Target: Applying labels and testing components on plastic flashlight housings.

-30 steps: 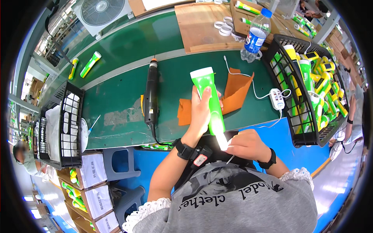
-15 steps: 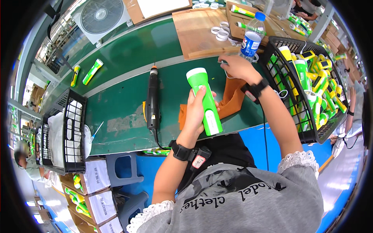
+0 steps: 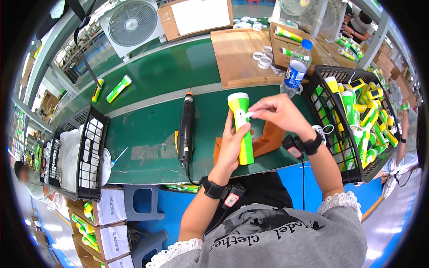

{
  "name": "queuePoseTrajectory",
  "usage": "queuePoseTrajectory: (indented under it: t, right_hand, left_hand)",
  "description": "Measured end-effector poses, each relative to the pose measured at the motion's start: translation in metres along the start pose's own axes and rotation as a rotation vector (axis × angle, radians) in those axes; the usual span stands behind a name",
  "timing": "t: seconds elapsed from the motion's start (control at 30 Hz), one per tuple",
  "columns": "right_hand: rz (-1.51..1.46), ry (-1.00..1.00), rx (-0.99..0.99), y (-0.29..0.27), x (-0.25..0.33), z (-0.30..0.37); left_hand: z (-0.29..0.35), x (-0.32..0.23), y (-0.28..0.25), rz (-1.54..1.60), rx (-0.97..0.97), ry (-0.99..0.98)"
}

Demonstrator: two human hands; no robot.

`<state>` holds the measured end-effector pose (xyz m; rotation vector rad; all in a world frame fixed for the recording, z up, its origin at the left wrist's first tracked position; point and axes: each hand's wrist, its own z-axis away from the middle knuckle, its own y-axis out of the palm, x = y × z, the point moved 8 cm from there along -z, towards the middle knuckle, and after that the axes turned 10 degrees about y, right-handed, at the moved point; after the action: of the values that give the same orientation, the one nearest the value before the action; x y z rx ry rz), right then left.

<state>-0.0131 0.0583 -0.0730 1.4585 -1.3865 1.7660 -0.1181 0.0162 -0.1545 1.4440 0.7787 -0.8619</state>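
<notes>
Pinching what looks like a white plug (image 3: 249, 115), your right hand (image 3: 281, 112) has come over to the flashlight (image 3: 240, 117) wrapped in your left hand (image 3: 231, 144), its yellow side now turned up, so plug and flashlight are together just beyond that grip.

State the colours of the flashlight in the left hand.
The flashlight is yellow and green with a white rim; head view.
</notes>
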Motion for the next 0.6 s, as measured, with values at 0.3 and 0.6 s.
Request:
queuePoseTrajectory:
  t: [0.3, 0.6]
  right_hand:
    - [0.382, -0.164, -0.293, -0.006, 0.026, 0.017]
    - [0.564, -0.243, -0.365, 0.002, 0.029, 0.027]
  left_hand:
    - [-0.008, -0.009, 0.002, -0.326, 0.022, 0.227]
    - [0.005, -0.031, 0.012, -0.718, 0.042, 0.339]
